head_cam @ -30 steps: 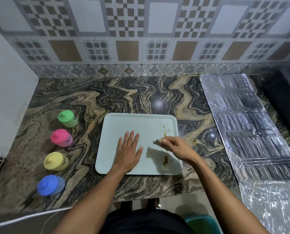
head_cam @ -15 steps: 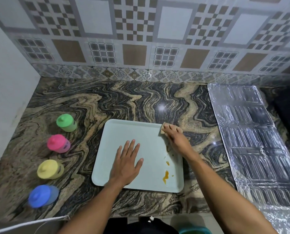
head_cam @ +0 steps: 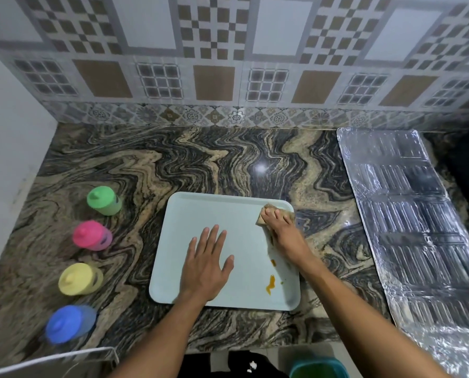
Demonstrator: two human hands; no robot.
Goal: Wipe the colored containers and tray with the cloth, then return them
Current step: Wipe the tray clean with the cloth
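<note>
A pale blue tray (head_cam: 222, 211) lies on the marbled counter. My left hand (head_cam: 207, 264) rests flat on it with fingers spread. My right hand (head_cam: 281, 227) presses a brown cloth (head_cam: 262, 218) onto the tray's far right corner, fingers fairly straight over it. Orange stains (head_cam: 270, 281) show near the tray's front right. Left of the tray stand a green container (head_cam: 102, 200), a pink one (head_cam: 90, 236), a yellow one (head_cam: 77, 279) and a blue one (head_cam: 68, 323), all lidded.
A foil-covered sheet (head_cam: 413, 227) lies along the counter's right side. The tiled wall (head_cam: 227, 64) runs behind, and a white wall (head_cam: 6, 159) closes the left. A green bucket (head_cam: 319, 368) sits below the counter's front edge.
My right hand slid the cloth from the tray's middle right up to its far right corner, clearing the small specks there. My left hand stayed flat on the tray.
</note>
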